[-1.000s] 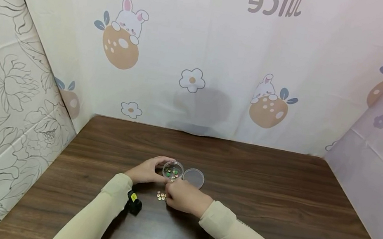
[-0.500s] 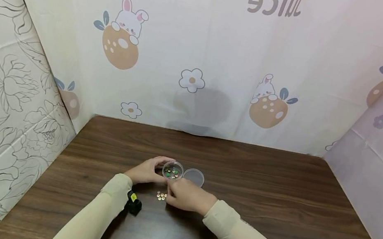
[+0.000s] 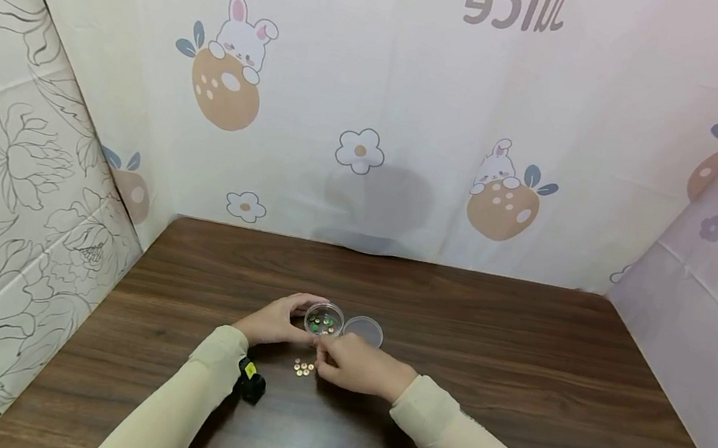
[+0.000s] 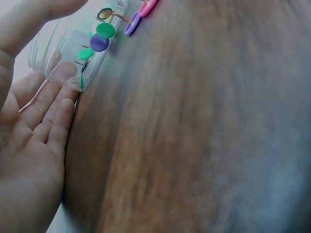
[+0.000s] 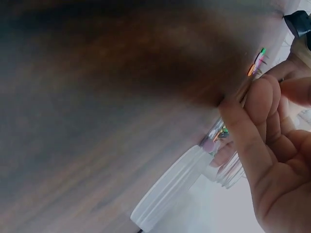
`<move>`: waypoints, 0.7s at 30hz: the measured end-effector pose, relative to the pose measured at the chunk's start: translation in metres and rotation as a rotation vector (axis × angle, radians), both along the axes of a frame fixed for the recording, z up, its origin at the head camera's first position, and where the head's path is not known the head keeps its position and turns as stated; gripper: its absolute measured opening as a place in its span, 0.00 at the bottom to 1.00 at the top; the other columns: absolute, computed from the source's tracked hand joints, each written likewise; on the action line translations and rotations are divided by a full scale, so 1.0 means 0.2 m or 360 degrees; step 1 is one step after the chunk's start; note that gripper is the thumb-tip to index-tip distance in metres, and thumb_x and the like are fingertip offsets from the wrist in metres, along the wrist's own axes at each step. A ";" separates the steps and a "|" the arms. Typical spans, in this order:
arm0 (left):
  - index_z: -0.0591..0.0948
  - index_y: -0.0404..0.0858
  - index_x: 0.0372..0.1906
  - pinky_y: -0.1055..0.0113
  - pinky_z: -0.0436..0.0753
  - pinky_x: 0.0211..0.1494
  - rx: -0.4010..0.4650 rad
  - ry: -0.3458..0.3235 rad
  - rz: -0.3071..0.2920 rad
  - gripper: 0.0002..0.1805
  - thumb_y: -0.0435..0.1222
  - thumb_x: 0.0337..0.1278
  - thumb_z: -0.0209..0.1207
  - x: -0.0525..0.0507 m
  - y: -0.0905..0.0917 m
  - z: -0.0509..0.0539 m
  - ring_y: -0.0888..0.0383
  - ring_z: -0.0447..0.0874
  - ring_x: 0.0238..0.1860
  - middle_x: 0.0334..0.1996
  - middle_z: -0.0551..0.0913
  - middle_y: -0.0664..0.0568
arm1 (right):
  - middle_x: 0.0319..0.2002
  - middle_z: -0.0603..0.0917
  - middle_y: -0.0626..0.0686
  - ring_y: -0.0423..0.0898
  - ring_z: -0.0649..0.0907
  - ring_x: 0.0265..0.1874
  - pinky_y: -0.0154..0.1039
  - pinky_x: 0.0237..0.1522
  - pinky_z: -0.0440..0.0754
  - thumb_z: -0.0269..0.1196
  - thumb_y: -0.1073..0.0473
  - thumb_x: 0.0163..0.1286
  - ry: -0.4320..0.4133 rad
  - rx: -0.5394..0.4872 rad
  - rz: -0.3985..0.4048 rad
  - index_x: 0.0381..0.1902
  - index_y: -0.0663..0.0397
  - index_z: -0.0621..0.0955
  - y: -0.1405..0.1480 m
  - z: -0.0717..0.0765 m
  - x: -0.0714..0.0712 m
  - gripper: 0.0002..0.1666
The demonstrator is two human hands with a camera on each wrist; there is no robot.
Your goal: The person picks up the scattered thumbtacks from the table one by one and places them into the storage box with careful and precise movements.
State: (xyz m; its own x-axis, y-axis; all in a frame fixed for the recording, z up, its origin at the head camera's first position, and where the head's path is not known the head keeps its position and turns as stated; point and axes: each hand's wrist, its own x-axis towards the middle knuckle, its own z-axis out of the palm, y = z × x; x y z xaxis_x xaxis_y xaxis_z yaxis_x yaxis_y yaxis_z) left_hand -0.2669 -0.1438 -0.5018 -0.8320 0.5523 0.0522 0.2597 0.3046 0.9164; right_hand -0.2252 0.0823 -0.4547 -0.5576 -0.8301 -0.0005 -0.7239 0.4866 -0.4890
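Observation:
My left hand [image 3: 276,321] holds a clear round plastic jar [image 3: 307,318] between thumb and fingers. Several thumbtacks [image 4: 99,42], green and purple among them, lie inside it. More thumbtacks [image 3: 302,368] stand heads down on the table just in front of the jar; pink and purple ones [image 4: 132,25] show beside it in the left wrist view. Close to the jar's front right side is my right hand [image 3: 356,365], its fingers curled and thumb drawn in toward them. Whether a thumbtack is between its fingertips is hidden. Behind that hand lies the translucent lid [image 5: 167,189].
The wooden table [image 3: 489,339] reaches back to a curtain [image 3: 309,91] printed with rabbits and fruit. A black wrist camera [image 3: 251,382] hangs under the left wrist, near the loose thumbtacks.
My right hand has shifted a little right and away from the loose thumbtacks, its fingertips now more in view. The left hand, jar and lid stay put.

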 end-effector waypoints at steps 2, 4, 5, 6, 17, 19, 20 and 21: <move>0.71 0.44 0.71 0.54 0.72 0.65 0.0002 -0.0010 0.0004 0.38 0.35 0.56 0.72 0.00 0.00 0.00 0.54 0.74 0.64 0.63 0.76 0.51 | 0.20 0.70 0.40 0.32 0.67 0.16 0.27 0.24 0.68 0.57 0.65 0.74 -0.0012 -0.0014 0.0017 0.34 0.49 0.75 0.00 0.01 -0.01 0.07; 0.71 0.44 0.72 0.54 0.72 0.65 0.0005 -0.0023 0.0007 0.38 0.35 0.56 0.72 0.00 0.00 0.00 0.54 0.74 0.64 0.63 0.75 0.51 | 0.21 0.71 0.40 0.31 0.68 0.17 0.27 0.24 0.69 0.58 0.66 0.73 -0.0008 -0.0036 0.0023 0.34 0.49 0.76 0.01 0.01 -0.01 0.07; 0.70 0.44 0.72 0.54 0.72 0.65 0.0006 -0.0032 0.0009 0.38 0.35 0.57 0.72 0.00 0.00 0.00 0.54 0.74 0.64 0.63 0.75 0.51 | 0.21 0.72 0.39 0.31 0.68 0.17 0.28 0.24 0.70 0.59 0.66 0.73 0.0003 -0.0049 0.0019 0.34 0.49 0.77 0.01 0.01 -0.02 0.07; 0.70 0.44 0.72 0.54 0.72 0.65 0.0009 -0.0038 0.0009 0.38 0.35 0.57 0.72 0.00 0.00 -0.01 0.54 0.74 0.64 0.64 0.75 0.51 | 0.21 0.73 0.39 0.31 0.68 0.17 0.27 0.23 0.70 0.60 0.65 0.73 0.0013 -0.0063 0.0010 0.34 0.50 0.77 0.01 0.02 -0.02 0.07; 0.65 0.36 0.74 0.46 0.70 0.65 0.0026 -0.0113 0.0037 0.42 0.32 0.57 0.71 0.04 0.01 0.05 0.45 0.71 0.66 0.66 0.72 0.43 | 0.21 0.80 0.43 0.33 0.70 0.14 0.31 0.20 0.72 0.60 0.61 0.75 0.0124 -0.0177 -0.0270 0.37 0.53 0.82 0.02 0.09 -0.09 0.04; 0.66 0.35 0.74 0.46 0.70 0.66 0.0027 -0.0126 0.0035 0.41 0.32 0.56 0.71 0.06 0.02 0.09 0.45 0.71 0.66 0.66 0.72 0.43 | 0.22 0.80 0.42 0.33 0.72 0.15 0.32 0.21 0.74 0.61 0.61 0.75 0.0136 -0.0159 -0.0323 0.38 0.52 0.82 0.02 0.09 -0.10 0.04; 0.66 0.35 0.74 0.47 0.70 0.66 0.0023 -0.0126 0.0036 0.41 0.32 0.56 0.71 0.06 0.02 0.11 0.45 0.71 0.66 0.66 0.72 0.43 | 0.22 0.80 0.42 0.34 0.72 0.15 0.32 0.22 0.74 0.61 0.60 0.75 0.0134 -0.0147 -0.0344 0.38 0.52 0.82 0.02 0.09 -0.11 0.04; 0.67 0.35 0.73 0.47 0.70 0.66 0.0020 -0.0125 0.0036 0.40 0.32 0.56 0.71 0.07 0.02 0.13 0.46 0.71 0.66 0.66 0.72 0.44 | 0.22 0.80 0.42 0.34 0.73 0.15 0.33 0.22 0.75 0.61 0.60 0.75 0.0127 -0.0137 -0.0361 0.38 0.52 0.82 0.01 0.10 -0.12 0.04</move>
